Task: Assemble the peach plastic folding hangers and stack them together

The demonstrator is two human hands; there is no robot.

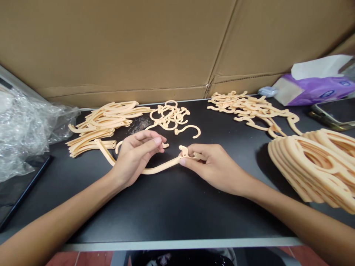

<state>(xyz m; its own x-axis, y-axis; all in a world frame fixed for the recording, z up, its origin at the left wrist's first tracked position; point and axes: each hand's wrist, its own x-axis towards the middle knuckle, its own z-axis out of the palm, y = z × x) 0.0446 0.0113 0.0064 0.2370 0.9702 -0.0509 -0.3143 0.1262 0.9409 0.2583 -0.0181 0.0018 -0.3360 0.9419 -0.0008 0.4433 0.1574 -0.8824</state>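
My left hand point(137, 155) and my right hand point(212, 164) meet over the middle of a black table point(172, 210). Between them lies a curved peach plastic hanger arm point(159, 169). My right hand pinches its end near a small clip part point(184, 150). My left hand is curled with fingertips together on a small peach piece point(165, 145) above the arm. A pile of hanger arms point(102, 123) lies behind my left hand, and loose hooks point(173, 116) sit behind the middle.
A stack of assembled peach hangers point(316, 166) fills the right side. More peach parts point(249, 107) lie at the back right. Crumpled clear plastic point(24, 125) is at the left. A purple tissue pack point(316, 87) and a phone point(332, 112) are far right. A cardboard wall point(166, 48) stands behind.
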